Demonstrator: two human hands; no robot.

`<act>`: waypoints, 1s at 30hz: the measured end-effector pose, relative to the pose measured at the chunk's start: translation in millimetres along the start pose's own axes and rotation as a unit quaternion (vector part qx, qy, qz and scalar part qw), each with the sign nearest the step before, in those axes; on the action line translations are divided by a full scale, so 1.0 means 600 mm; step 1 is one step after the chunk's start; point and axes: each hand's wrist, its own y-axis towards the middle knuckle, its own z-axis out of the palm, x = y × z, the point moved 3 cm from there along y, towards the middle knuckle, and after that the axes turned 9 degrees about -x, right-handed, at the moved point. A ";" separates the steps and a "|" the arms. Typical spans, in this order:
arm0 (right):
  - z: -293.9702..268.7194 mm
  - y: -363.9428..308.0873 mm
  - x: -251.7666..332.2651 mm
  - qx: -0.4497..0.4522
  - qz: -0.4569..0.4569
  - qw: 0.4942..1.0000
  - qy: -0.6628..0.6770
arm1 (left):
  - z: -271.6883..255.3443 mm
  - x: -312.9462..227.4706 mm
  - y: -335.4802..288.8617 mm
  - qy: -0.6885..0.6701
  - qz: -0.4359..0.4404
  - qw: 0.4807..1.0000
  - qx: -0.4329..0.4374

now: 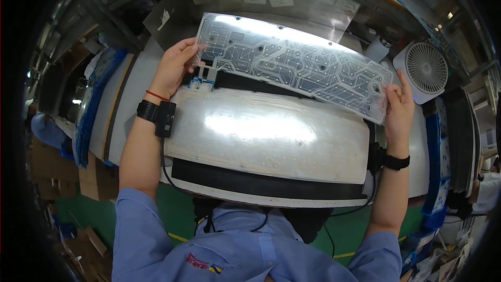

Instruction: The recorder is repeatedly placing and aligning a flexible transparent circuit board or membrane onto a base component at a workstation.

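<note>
Holding-up step now, looks like: L fingers (183, 46) & R fingers (404, 81) pinch opp. ends of the sheet (297, 68), stretched btwn 'em, plate (271, 143) bodyward of both, next move prob. needs even grip.

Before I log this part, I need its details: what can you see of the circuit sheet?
The circuit sheet is long, thin and clear, apparently plastic, with pale angular traces, small dots and a few dark round spots. Glare whitens its upper edge. It is held beyond a silvery slab, its right end lower in the picture. The left hand grips its left end, the right hand its right end.
</note>
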 end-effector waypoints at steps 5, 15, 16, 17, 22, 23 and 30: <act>-0.004 0.003 -0.008 0.013 -0.008 1.000 -0.003 | -0.013 0.019 0.014 -0.027 -0.010 0.999 0.045; 0.003 -0.007 0.009 0.058 0.070 0.978 -0.187 | -0.009 0.009 0.012 -0.134 -0.015 0.988 -0.074; 0.005 -0.012 0.008 0.089 0.091 0.968 -0.218 | -0.011 0.013 0.013 -0.127 -0.017 0.990 -0.065; 0.007 -0.018 0.009 0.119 0.112 0.955 -0.249 | -0.015 0.014 0.014 -0.121 -0.017 0.991 -0.055; 0.016 -0.034 0.012 0.233 0.040 0.898 -0.372 | -0.013 0.014 0.012 -0.095 -0.026 0.994 -0.038; 0.019 -0.036 0.014 0.240 0.024 0.892 -0.382 | -0.014 0.015 0.013 -0.091 -0.026 0.995 -0.036; 0.021 -0.037 0.019 0.245 0.037 0.908 -0.337 | -0.012 0.014 0.012 -0.064 -0.021 0.997 -0.039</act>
